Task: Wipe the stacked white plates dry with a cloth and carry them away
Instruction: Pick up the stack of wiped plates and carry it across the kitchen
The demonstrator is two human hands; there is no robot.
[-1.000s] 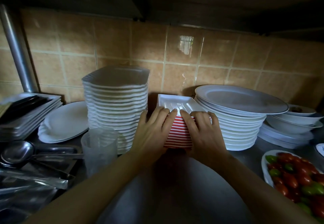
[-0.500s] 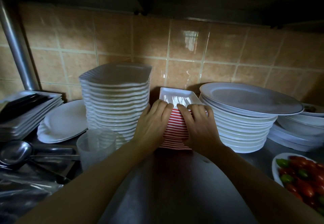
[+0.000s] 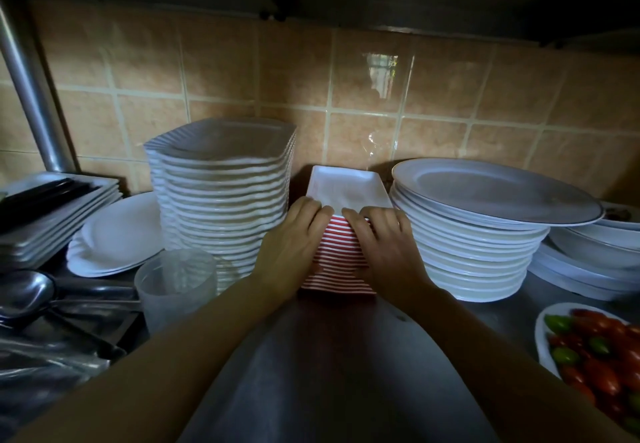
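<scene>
Red-edged stack of rectangular white plates point(image 3: 341, 234) sits clasped between left hand point(image 3: 294, 245) and right hand point(image 3: 384, 252), fingers curled over its top, likely to lift it.

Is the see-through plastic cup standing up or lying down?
Standing up. The plastic cup has its round open mouth facing upward, its base down beside the tall stack of wavy plates. Whether anything is inside, I cannot tell.
</scene>
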